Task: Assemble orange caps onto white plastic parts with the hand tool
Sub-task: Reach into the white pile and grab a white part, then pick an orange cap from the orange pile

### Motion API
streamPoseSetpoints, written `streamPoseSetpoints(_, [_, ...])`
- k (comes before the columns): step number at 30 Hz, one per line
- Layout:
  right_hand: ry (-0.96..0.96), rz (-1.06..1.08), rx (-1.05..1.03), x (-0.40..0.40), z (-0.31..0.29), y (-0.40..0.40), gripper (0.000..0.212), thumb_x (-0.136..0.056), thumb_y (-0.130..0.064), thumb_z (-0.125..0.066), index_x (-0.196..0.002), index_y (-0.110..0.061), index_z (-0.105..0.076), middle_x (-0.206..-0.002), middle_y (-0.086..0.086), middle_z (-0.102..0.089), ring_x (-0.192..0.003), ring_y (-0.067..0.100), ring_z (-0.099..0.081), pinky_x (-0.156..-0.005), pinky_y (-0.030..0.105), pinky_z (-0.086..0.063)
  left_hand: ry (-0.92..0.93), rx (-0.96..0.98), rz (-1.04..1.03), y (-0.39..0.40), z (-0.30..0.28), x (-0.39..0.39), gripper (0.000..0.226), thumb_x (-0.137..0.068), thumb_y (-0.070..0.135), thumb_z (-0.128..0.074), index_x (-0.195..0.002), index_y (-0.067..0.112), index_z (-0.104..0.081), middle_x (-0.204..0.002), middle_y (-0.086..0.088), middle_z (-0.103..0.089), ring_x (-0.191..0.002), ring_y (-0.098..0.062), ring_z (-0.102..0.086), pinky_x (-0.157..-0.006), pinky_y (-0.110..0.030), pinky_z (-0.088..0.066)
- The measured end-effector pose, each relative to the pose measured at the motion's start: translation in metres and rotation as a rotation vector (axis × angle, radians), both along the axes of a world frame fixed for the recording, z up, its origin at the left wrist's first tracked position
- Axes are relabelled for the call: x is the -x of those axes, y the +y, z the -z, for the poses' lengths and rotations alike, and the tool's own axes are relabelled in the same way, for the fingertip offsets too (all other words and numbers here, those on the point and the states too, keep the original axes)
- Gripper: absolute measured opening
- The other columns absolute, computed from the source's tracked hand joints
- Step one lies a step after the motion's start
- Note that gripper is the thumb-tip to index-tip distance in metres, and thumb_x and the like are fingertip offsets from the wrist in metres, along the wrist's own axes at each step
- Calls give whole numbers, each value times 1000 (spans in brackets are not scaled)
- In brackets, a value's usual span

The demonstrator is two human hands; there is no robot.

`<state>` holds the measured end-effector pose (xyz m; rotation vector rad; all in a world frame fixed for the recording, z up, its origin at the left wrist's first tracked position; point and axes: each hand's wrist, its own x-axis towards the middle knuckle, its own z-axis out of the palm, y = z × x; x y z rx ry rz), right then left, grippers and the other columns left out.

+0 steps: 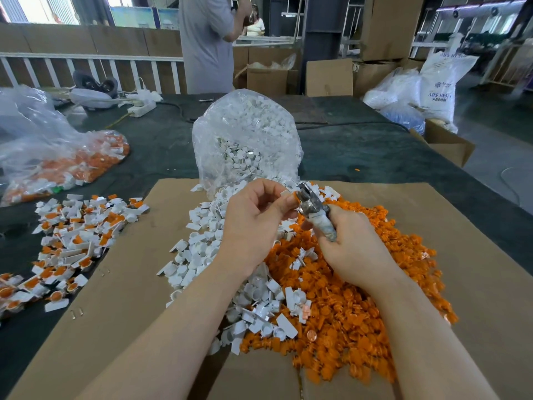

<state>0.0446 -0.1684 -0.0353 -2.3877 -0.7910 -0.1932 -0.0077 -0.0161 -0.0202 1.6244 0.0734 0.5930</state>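
A dark table (pixel 161 145) fills most of the view, and a flat cardboard sheet (pixel 476 255) covers its near half from about 4 to 8 o'clock. At 12 o'clock from the hands a tall clear bag (pixel 248 131) stands open toward the sheet, packed with white plastic parts that spill out into a loose white pile (pixel 202 249). At 10 o'clock a second, slumped clear bag (pixel 57 151) holds mixed orange-and-white pieces. At 9 o'clock, partly on the bare table, lies a spread of assembled pieces (pixel 72 226), white bodies with orange caps fitted. At 5 o'clock a broad heap of orange caps (pixel 360 307) touches the white pile along its left edge. Bare cardboard lies at 3 o'clock and between the white pile and the assembled spread; the table's right edge drops to the floor. Behind, at 12 o'clock, a person (pixel 206 41) in grey stands by cardboard boxes (pixel 386 27), with white sacks (pixel 438 79) at 2 o'clock. Above the piles, the right hand (pixel 349 243) grips the wrapped handle of the metal hand tool (pixel 314 209), head pointing up-left. The left hand (pixel 253 217) pinches a small white part (pixel 286 193) with an orange cap against the tool's head.
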Motion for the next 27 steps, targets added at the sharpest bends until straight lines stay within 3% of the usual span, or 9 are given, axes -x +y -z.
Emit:
streamPoseSetpoints(5, [1, 0, -15, 1, 0, 0, 26, -90, -13, -58, -76, -32, -47, -63, -10, -53, -51, 10, -49, -44, 20, -38, -5, -6, -2, -2, -2, 2, 10, -88, 1, -67, -83, 8, -63, -69, 3, -66, -59, 1, -63, -62, -11, -50])
streamPoseSetpoints(12, [-21, 2, -7, 1, -2, 1, 11, -88, -10, -56, -86, -19, -60, -65, -8, -56, -52, 10, -50, -44, 20, -31, -23, 21, 2, -3, -5, 4, 8, -89, 0, -65, -85, 6, -63, -69, 3, -65, -60, 2, -62, -61, -10, -49])
streamPoseSetpoints(16, [-54, 28, -4, 3, -1, 3, 28, -88, -14, -57, -74, -32, -43, -63, -10, -51, -53, 9, -48, -43, 18, -28, 10, 26, -4, -1, -7, 3, 8, -88, 2, -67, -84, 9, -65, -66, 7, -67, -60, 1, -65, -60, -10, -49])
streamPoseSetpoints(18, [-106, 44, 26, 3, 2, 2, 24, -88, -17, -59, -77, -31, -42, -65, -10, -52, -55, 8, -48, -46, 20, -29, 53, 103, -33, 5, -5, -1, 7, -88, 4, -69, -85, 10, -66, -67, 6, -71, -63, -3, -68, -62, -12, -52])
streamPoseSetpoints(20, [-157, 79, 63, 2, 3, 2, 14, -88, -23, -60, -85, -27, -46, -68, -10, -53, -57, 7, -48, -47, 24, -34, 79, 272, -126, 19, -6, -2, 3, -88, 6, -70, -88, 9, -69, -73, 3, -75, -68, -6, -70, -65, -16, -55])
streamPoseSetpoints(24, [-175, 128, 90, 0, 4, 1, 12, -91, -29, -57, -97, -22, -51, -72, -10, -54, -60, 7, -49, -48, 27, -40, 95, 948, -388, 69, -3, -2, 10, -94, 13, -63, -84, 11, -63, -68, 5, -73, -66, -3, -69, -60, -12, -55])
streamPoseSetpoints(25, [-176, 140, 110, -1, 4, 2, 15, -91, -30, -57, -101, -20, -52, -73, -10, -54, -60, 7, -49, -47, 27, -38, 44, 1102, -443, 84, 1, -1, 11, -97, 14, -58, -89, 11, -63, -76, 4, -75, -70, -2, -69, -59, -11, -54])
streamPoseSetpoints(27, [-176, 173, 150, -2, 4, 1, 15, -92, -31, -57, -103, -21, -51, -72, -11, -52, -59, 6, -47, -46, 24, -32, -33, 1245, -551, 108, 9, -1, 26, -105, 11, -41, -121, 6, -61, -121, -4, -69, -109, -4, -66, -60, -8, -51])
